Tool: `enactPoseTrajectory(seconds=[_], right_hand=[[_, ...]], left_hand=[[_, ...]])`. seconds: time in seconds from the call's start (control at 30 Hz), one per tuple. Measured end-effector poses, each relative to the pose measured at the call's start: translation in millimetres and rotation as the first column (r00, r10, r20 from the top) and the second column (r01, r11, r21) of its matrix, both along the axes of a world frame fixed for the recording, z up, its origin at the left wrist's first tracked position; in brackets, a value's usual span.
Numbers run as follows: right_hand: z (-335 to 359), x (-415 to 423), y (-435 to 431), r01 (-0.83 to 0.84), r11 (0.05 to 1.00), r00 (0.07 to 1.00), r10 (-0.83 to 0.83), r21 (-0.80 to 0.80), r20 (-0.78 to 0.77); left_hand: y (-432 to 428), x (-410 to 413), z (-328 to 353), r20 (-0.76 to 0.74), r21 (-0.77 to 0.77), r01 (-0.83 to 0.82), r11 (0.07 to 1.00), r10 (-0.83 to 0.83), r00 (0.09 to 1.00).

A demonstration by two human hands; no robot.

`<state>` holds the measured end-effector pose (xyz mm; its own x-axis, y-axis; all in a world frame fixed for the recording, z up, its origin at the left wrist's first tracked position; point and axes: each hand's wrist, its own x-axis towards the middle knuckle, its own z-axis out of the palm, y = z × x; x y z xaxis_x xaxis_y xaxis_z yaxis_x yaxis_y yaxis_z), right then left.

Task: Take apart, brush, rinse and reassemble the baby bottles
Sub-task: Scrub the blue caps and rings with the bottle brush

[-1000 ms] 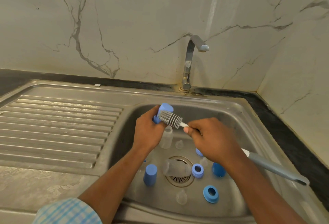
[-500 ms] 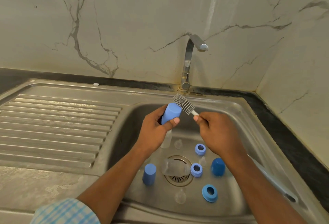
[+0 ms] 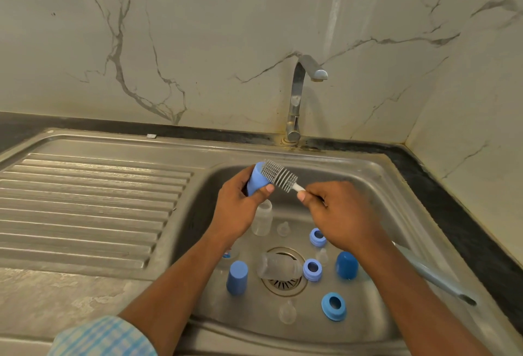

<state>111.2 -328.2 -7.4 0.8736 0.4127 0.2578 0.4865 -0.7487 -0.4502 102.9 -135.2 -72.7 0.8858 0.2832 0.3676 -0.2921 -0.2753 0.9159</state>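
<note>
Two grips | my left hand (image 3: 237, 208) fingers curl round blue plastic dome cap (image 3: 256, 183), light, rigid, probably slippery | right hand (image 3: 339, 214) fingers pinch grey bristled bottle brush (image 3: 278, 175) neck

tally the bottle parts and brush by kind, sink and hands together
blue caps: 3, one in the left hand
blue rings: 3
clear nipples: 3
clear bottles: 3, one half hidden
bottle brush: 1, in the right hand
total: 13
</note>
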Motion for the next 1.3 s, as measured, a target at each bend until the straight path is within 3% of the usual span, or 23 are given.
enactPoseTrajectory(seconds=[0.2,0.33,0.47,0.53,0.6,0.73,0.93,1.1,1.3], right_hand=[[-2.0,8.6,-5.7,0.095,0.995,0.995,-0.096,0.033,0.007],[-0.3,-0.1,1.9,0.024,1.000,1.000,-0.025,-0.004,-0.012],[-2.1,6.4,0.2,0.120,0.992,0.993,-0.120,-0.024,0.002],[-5.9,12.0,-6.9,0.160,0.986,0.987,-0.161,-0.049,-0.020],[-9.6,16.0,-12.0,0.185,0.981,0.982,-0.187,-0.056,-0.038],[-10.8,14.1,-9.0,0.172,0.983,0.983,-0.175,-0.064,-0.050],[-14.8,16.8,-8.6,0.168,0.982,0.977,-0.178,-0.085,-0.119],[-21.3,22.1,-10.3,0.162,0.984,0.971,-0.171,-0.068,-0.168],[-27.1,25.7,-9.5,0.157,0.987,0.967,-0.162,-0.042,-0.198]], left_hand=[[-1.3,0.2,-4.1,0.001,0.165,0.069,0.984,-0.070,0.998],[2.7,0.9,-2.4,-0.019,0.080,0.018,0.997,-0.017,1.000],[0.6,-0.7,-1.6,-0.026,0.079,0.065,0.995,-0.063,0.998],[2.1,0.3,-2.5,-0.050,0.098,-0.004,0.995,0.009,0.999],[9.6,2.2,-1.5,-0.096,0.107,-0.082,0.991,0.092,0.991],[17.2,2.9,-1.9,-0.217,0.131,-0.059,0.990,0.087,0.972],[12.4,2.0,-17.6,-0.438,0.423,0.110,0.899,0.097,0.894],[11.6,0.9,-20.2,-0.414,0.506,0.155,0.848,0.082,0.907],[9.7,3.6,-29.9,-0.403,0.496,0.120,0.860,0.105,0.909]])
